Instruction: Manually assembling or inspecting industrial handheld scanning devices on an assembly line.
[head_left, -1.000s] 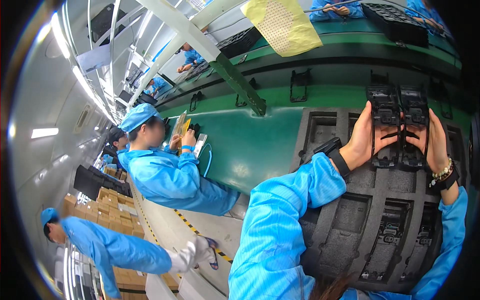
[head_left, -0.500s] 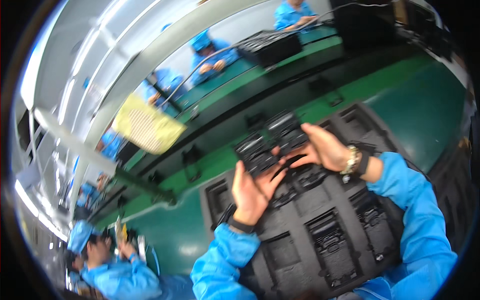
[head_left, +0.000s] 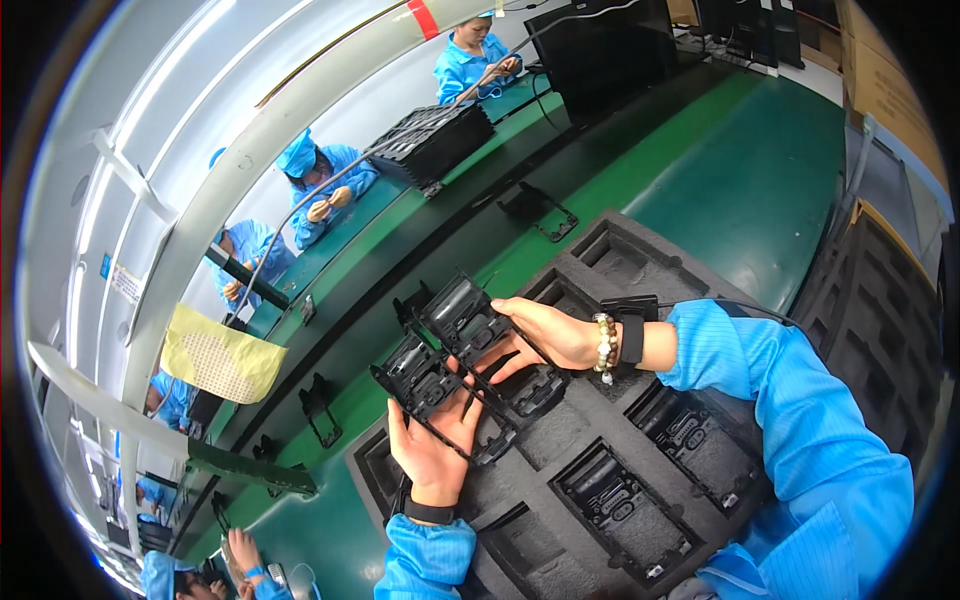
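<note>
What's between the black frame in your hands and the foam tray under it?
In the head view, only the fingers of both hands lie between the black frame and the foam tray.

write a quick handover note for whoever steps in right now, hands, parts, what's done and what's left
Left hand: grip under the near end of the black plastic double-pocket frame.
Right hand: grip on its far end; the frame is held just above the dark grey foam tray.
Done: at least two tray pockets hold black moulded parts.
Left: the held frame is not seated; several pockets at the tray's far end look empty.
</note>
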